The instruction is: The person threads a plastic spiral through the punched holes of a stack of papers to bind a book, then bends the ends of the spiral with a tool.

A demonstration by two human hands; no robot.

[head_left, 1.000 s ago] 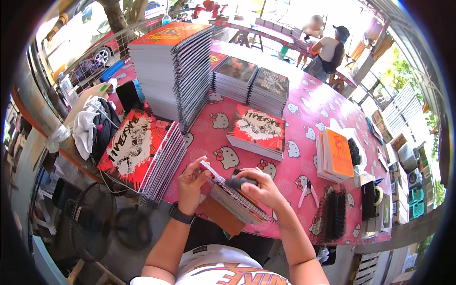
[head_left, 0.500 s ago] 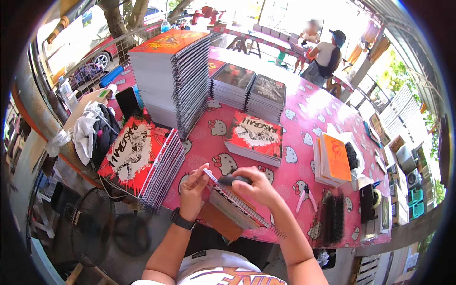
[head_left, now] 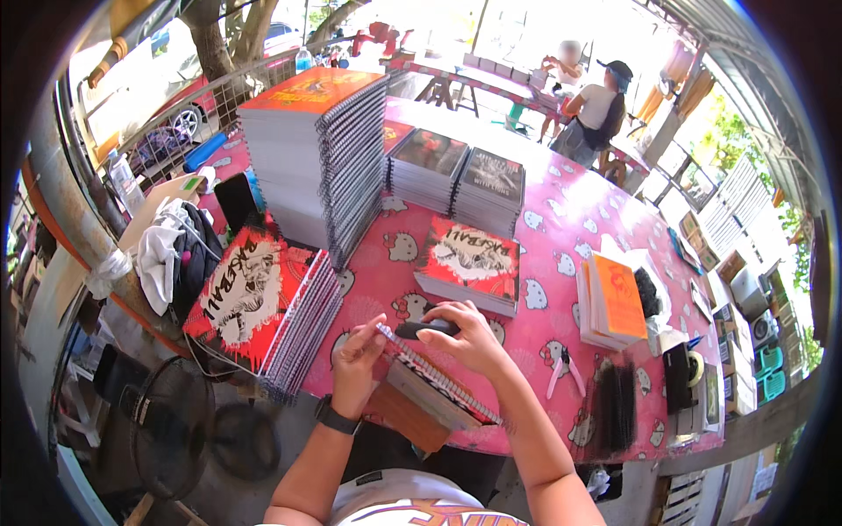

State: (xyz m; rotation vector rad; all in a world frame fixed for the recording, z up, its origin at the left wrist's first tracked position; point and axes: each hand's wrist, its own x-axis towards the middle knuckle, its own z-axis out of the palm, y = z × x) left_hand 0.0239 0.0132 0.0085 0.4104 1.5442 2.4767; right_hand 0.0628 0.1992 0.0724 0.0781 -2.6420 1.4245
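Observation:
Just above the near table edge, a book stands on its edge, its spine turned up and a spiral coil running along it. My left hand pinches the coil's upper left end at the book's corner. Curled around a dark rounded tool, my right hand keeps it low over that same end of the spine; whether it touches the coil I cannot tell. A brown block sits under the book.
Left stand red spiral-bound books and a tall orange-topped stack. Ahead lie unbound red books and dark-covered stacks. Pink-handled pliers, black coils and orange books are right. A fan stands below left. Two people are far off.
My right hand and the dark tool have shifted slightly left and up. The coil's tail sticks out less beyond the book's lower right end. My left hand stays at the corner.

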